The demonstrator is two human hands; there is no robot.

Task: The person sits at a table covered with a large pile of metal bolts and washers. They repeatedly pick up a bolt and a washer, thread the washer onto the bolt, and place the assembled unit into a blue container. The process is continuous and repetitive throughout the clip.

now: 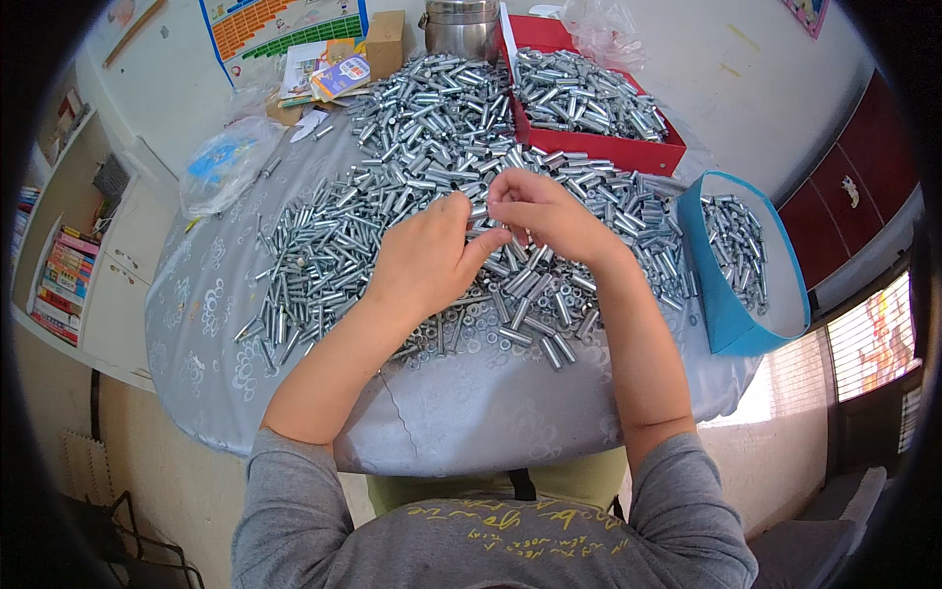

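Both hands meet over the middle of a large heap of silvery metal sleeves [432,118]. My left hand [424,253] is closed, its fingers curled under and the thumb pointing right. Beside it, my right hand [551,218] bends its fingers and thumb together in a pinch. Whatever lies between the fingertips is hidden or too small to name. Long thin bolts [312,231] are spread left of my left hand. Small flat washers [476,334] and more sleeves lie below the hands, toward the table's near edge.
A red box [613,150] full of metal parts stands at the back right. The blue fabric bin [736,319] at the right edge holds more. A steel pot [461,29], a cardboard box [386,44], booklets [339,77] and a plastic bag [231,167] line the back and left of the cloth-covered table [491,412].
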